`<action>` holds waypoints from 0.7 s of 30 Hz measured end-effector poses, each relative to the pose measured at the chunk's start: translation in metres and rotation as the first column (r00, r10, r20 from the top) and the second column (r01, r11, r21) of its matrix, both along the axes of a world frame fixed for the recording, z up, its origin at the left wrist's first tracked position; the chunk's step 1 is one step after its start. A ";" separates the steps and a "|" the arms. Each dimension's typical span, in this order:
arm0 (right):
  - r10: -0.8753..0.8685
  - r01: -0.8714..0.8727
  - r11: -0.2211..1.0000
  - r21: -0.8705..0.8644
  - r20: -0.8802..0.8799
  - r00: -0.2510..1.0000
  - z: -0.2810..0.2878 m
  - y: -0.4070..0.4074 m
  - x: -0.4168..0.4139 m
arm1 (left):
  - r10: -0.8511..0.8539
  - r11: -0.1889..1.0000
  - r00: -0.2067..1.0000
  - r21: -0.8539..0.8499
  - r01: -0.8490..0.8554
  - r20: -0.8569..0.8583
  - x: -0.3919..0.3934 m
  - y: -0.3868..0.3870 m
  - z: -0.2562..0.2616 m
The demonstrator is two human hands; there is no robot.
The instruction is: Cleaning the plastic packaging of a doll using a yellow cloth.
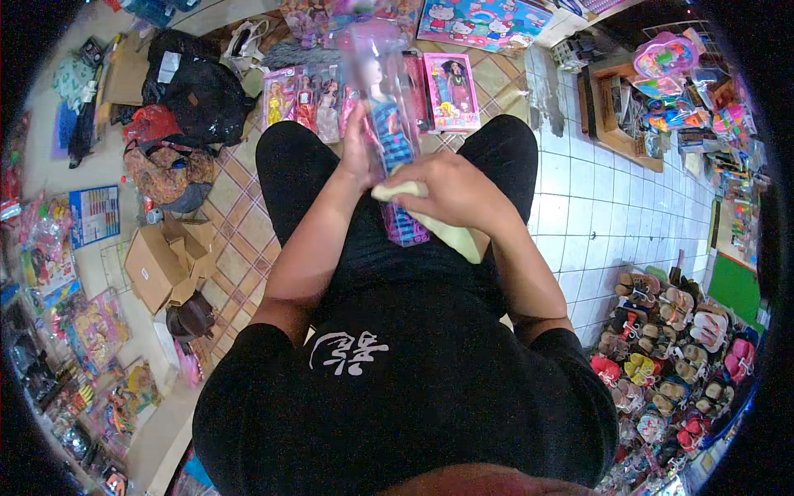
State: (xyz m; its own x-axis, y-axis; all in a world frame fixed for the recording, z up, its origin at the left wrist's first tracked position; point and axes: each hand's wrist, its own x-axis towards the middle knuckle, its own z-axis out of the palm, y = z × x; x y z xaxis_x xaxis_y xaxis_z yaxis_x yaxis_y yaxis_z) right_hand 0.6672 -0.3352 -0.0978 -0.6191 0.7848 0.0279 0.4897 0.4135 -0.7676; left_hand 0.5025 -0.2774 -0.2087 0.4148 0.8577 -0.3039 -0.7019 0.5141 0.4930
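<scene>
A doll in a clear plastic package (392, 133), dressed in a blue and black striped dress, is held upright above my lap. My left hand (358, 149) grips the package along its left side. In my right hand (443, 189) is a pale yellow cloth (450, 232), pressed against the lower front of the package. The cloth's loose end hangs down toward my right thigh. Beyond my knees, several boxed dolls (304, 105) lie on the floor, and a pink doll box (451, 93) lies to their right. The held package hides part of that row.
At left are a black plastic bag (192, 87), a red plastic bag (155, 124) and an open cardboard box (167, 263). A Hello Kitty box (484, 23) lies at the back. Several pairs of sandals (670, 353) are stacked at lower right, below a wooden crate (620, 124).
</scene>
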 end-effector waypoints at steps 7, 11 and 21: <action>0.142 -0.143 0.966 -0.215 -0.022 0.990 0.007 -0.006 0.011 | 0.016 1.000 0.999 -0.015 -0.015 0.051 -0.008 0.008 0.006; -0.154 -0.110 0.786 -0.608 -0.365 0.918 -0.001 -0.002 0.019 | -0.035 0.997 0.984 -0.061 0.047 0.177 -0.016 0.010 -0.003; -0.573 0.063 0.719 -0.692 -0.538 0.619 -0.021 -0.003 0.010 | -0.169 0.985 0.869 0.041 0.170 0.464 -0.025 0.009 -0.013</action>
State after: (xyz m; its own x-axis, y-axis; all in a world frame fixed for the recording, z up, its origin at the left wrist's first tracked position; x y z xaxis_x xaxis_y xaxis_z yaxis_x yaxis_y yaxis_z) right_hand 0.6773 -0.3381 -0.1191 -0.3113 0.9297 -0.1970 -0.2721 -0.2858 -0.9189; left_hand 0.4770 -0.2684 -0.2220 0.6471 0.7613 -0.0407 -0.7518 0.6461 0.1315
